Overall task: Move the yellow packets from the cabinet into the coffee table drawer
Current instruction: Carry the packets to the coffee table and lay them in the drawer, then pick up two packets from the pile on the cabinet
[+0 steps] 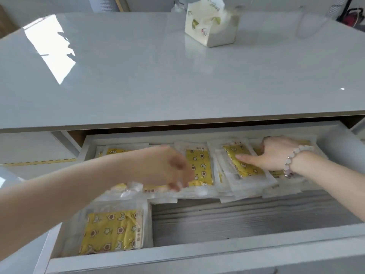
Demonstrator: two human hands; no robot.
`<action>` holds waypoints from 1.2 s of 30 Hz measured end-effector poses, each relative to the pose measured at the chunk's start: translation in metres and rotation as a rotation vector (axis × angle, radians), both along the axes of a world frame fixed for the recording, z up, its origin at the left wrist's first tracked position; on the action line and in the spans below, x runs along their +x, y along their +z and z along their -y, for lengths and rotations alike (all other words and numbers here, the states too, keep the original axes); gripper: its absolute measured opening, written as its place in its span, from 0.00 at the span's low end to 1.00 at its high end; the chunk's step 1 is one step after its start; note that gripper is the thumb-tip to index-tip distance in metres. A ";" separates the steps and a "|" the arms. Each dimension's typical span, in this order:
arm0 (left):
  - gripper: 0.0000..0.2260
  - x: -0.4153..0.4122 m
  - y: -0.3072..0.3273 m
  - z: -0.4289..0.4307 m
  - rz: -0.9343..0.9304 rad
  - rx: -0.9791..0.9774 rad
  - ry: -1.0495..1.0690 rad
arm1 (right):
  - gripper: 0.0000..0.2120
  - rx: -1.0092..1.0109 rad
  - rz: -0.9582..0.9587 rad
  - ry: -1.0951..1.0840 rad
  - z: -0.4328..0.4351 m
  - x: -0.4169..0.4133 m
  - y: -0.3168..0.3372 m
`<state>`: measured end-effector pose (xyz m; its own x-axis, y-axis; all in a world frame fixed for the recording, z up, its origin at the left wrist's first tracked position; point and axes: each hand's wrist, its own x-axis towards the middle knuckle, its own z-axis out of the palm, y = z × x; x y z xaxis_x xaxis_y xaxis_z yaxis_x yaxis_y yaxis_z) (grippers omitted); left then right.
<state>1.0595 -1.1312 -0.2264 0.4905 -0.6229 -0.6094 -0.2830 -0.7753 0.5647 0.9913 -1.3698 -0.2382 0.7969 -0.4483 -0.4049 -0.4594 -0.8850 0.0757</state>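
The coffee table drawer (197,254) stands pulled open below me. Several yellow packets in clear wrappers lie inside: one stack at the front left (112,232), a row along the back with one in the middle (201,167), and a slanted stack at the right (245,167). My right hand (276,153) rests on that right stack, thumb straight across the top packet, fingers bent over its far edge. My left hand (167,169) is blurred above the back-left packets, fingers hanging down, nothing visibly held. The cabinet is out of sight.
The drawer's grey wood-grain bottom (246,218) shows bare at the front right. The glossy white table top (158,76) carries a white tissue pack (211,24) at the back. A bead bracelet circles my right wrist.
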 end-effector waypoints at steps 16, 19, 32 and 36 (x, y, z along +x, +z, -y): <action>0.33 -0.029 -0.040 0.091 -0.084 -0.162 0.517 | 0.34 0.507 0.211 -0.312 0.002 0.011 -0.015; 0.41 -0.024 -0.038 0.092 -0.152 -0.239 0.590 | 0.32 0.552 0.183 -0.299 -0.002 0.015 -0.012; 0.32 -0.007 -0.017 0.052 -0.160 -0.352 0.497 | 0.22 1.326 0.208 -0.436 -0.003 0.003 0.000; 0.10 0.003 -0.006 0.008 0.059 -0.126 0.129 | 0.08 1.235 0.160 -0.494 -0.001 0.003 -0.001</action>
<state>1.0623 -1.1397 -0.2322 0.6040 -0.6221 -0.4982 -0.2212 -0.7314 0.6451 0.9942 -1.3693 -0.2388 0.7348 -0.1123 -0.6689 -0.6774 -0.0739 -0.7319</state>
